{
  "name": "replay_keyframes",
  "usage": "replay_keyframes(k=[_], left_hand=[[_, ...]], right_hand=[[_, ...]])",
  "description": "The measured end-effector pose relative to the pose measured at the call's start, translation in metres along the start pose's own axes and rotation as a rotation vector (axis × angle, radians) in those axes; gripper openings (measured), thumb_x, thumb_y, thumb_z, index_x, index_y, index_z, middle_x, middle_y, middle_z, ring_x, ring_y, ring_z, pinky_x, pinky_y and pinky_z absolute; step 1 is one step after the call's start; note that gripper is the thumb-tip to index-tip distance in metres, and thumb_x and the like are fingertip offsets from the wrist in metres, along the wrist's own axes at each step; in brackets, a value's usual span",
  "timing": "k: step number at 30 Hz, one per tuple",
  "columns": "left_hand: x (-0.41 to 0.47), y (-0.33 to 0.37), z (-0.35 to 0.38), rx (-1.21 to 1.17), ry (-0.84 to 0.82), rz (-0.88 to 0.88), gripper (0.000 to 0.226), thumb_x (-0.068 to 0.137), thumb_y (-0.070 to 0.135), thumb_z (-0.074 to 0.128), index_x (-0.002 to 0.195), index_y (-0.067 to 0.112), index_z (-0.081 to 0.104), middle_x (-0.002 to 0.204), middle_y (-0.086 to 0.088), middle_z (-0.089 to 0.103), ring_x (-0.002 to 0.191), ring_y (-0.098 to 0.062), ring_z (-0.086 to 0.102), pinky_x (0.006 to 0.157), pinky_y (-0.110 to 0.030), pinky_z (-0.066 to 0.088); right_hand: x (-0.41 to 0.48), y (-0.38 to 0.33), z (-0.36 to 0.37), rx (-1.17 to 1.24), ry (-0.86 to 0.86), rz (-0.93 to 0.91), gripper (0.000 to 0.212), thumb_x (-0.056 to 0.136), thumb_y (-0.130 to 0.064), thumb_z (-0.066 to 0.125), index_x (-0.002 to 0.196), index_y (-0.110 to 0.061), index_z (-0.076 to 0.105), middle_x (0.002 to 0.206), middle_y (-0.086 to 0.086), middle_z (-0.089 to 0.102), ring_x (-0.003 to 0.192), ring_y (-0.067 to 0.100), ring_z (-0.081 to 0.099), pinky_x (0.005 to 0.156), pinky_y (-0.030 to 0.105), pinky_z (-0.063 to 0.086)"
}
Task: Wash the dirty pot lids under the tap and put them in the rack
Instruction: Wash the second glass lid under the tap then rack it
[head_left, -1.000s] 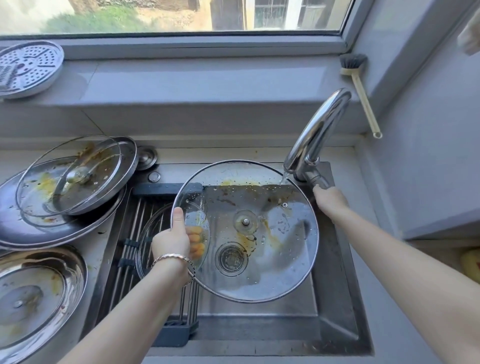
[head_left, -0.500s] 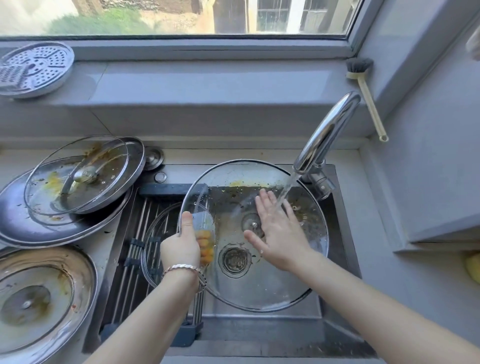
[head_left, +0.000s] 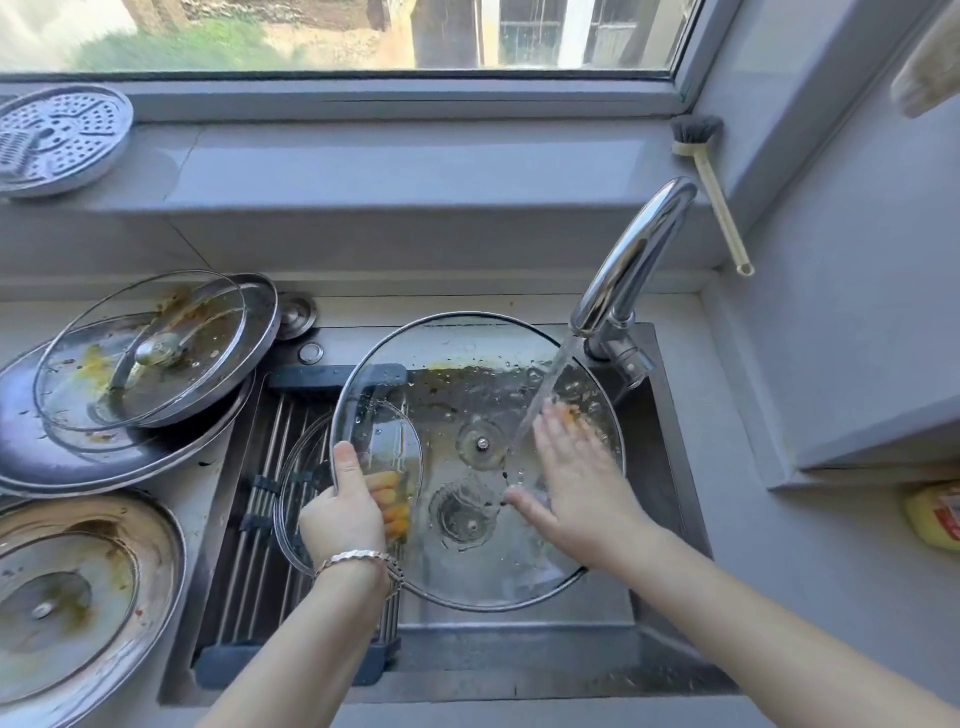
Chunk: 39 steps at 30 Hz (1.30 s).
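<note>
A large glass pot lid (head_left: 467, 561) with a steel rim is held tilted over the sink, its underside toward me. My left hand (head_left: 345, 512) grips its left rim, thumb on top and fingers behind the glass. My right hand (head_left: 571, 478) lies flat and open on the lid's right half, under the water streaming from the tap (head_left: 631, 265). Yellow-brown grime clings to the lid's upper part. Beneath it, a smaller glass lid (head_left: 298, 488) rests on the roll-up rack (head_left: 260, 519) over the sink's left side.
Dirty lids are stacked on the counter at left: a glass lid (head_left: 140, 348) atop steel ones, and a greasy steel lid (head_left: 78, 597) nearer me. A perforated steamer plate (head_left: 57, 135) and a dish brush (head_left: 711, 187) sit on the windowsill. The sink drain (head_left: 460, 517) shows through the glass.
My right hand left the tap handle, water started running, and the hand came onto the lid, sliding right under the stream. My left hand kept its hold on the rim.
</note>
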<state>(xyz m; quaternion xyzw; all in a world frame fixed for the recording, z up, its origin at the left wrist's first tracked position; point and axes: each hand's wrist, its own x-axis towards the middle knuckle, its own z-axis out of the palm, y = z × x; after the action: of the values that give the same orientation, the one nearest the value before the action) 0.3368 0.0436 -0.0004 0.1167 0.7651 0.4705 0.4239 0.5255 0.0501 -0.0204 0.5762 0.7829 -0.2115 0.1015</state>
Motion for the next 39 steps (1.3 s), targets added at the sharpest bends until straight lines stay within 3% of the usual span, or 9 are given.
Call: replay_keyframes(k=[5,10,14,19,27,32,34,36,39], left_hand=[[-0.003,0.001,-0.001,-0.040,0.007,-0.009,0.059,0.092,0.049,0.041,0.057,0.005,0.059,0.025,0.006,0.045,0.021,-0.002,0.039,0.028,-0.011,0.034],[-0.004,-0.001,-0.002,-0.114,0.016,-0.032,0.059,0.092,0.048,0.044,0.052,0.006,0.053,0.025,0.006,0.044,0.019,-0.004,0.037,0.026,-0.009,0.031],[-0.003,-0.006,-0.003,-0.054,0.037,-0.026,0.059,0.090,0.052,0.044,0.057,0.006,0.059,0.043,-0.001,0.055,0.032,-0.011,0.046,0.028,-0.013,0.036],[-0.005,-0.012,-0.004,0.009,0.003,-0.024,0.061,0.091,0.051,0.042,0.064,0.001,0.064,0.054,-0.007,0.057,0.037,-0.016,0.052,0.035,-0.019,0.043],[-0.025,-0.017,0.002,0.087,-0.102,-0.045,0.060,0.093,0.043,0.043,0.054,0.001,0.060,0.029,0.002,0.047,0.022,-0.008,0.045,0.028,-0.015,0.037],[-0.019,-0.015,0.003,0.251,-0.085,0.001,0.063,0.090,0.053,0.039,0.054,0.006,0.059,0.052,-0.007,0.059,0.058,-0.027,0.060,0.056,-0.030,0.049],[-0.019,-0.013,0.001,0.246,-0.098,-0.005,0.062,0.091,0.051,0.038,0.051,0.008,0.058,0.044,-0.003,0.058,0.050,-0.023,0.061,0.045,-0.024,0.046],[-0.021,-0.012,0.001,0.193,-0.118,-0.042,0.063,0.092,0.049,0.039,0.053,0.004,0.060,0.036,-0.001,0.053,0.029,-0.012,0.053,0.030,-0.016,0.040],[-0.020,-0.013,0.002,0.135,-0.133,-0.051,0.064,0.092,0.048,0.040,0.055,0.000,0.061,0.039,-0.007,0.050,0.023,-0.010,0.046,0.028,-0.014,0.037]], right_hand=[[-0.014,-0.019,0.002,-0.011,-0.094,-0.198,0.089,0.070,-0.069,-0.009,0.137,-0.014,-0.028,0.144,0.005,-0.038,0.136,0.017,-0.034,0.111,0.030,-0.020],[-0.008,-0.005,-0.009,-0.027,-0.012,0.005,0.082,0.081,-0.071,-0.006,0.134,-0.013,-0.030,0.143,0.008,-0.037,0.134,0.021,-0.033,0.108,0.031,-0.022],[-0.015,-0.021,0.002,-0.022,-0.082,-0.199,0.087,0.070,-0.071,-0.011,0.136,-0.017,-0.028,0.144,0.003,-0.037,0.134,0.015,-0.033,0.109,0.028,-0.021],[0.012,0.005,-0.008,0.022,0.105,0.137,0.078,0.093,-0.058,0.013,0.146,-0.009,-0.014,0.153,0.009,-0.023,0.141,0.018,-0.023,0.111,0.030,-0.016],[0.058,-0.035,-0.020,0.104,0.218,0.160,0.076,0.095,-0.053,0.014,0.143,-0.007,-0.021,0.149,0.011,-0.032,0.141,0.022,-0.025,0.110,0.034,-0.019],[0.042,-0.082,0.000,0.177,0.164,-0.285,0.061,0.098,-0.042,0.012,0.143,-0.016,-0.019,0.145,-0.002,-0.032,0.137,0.009,-0.029,0.116,0.030,-0.014],[0.044,-0.073,0.002,0.102,0.156,-0.339,0.060,0.096,-0.045,0.008,0.143,-0.019,-0.018,0.146,-0.004,-0.030,0.136,0.007,-0.028,0.116,0.029,-0.014],[0.054,-0.054,-0.003,0.032,0.173,-0.206,0.062,0.092,-0.052,0.002,0.138,-0.019,-0.024,0.149,-0.001,-0.030,0.136,0.010,-0.029,0.115,0.032,-0.015],[0.058,-0.045,-0.010,0.057,0.174,-0.096,0.064,0.087,-0.053,-0.001,0.134,-0.019,-0.027,0.150,0.002,-0.029,0.134,0.010,-0.031,0.114,0.031,-0.017]])
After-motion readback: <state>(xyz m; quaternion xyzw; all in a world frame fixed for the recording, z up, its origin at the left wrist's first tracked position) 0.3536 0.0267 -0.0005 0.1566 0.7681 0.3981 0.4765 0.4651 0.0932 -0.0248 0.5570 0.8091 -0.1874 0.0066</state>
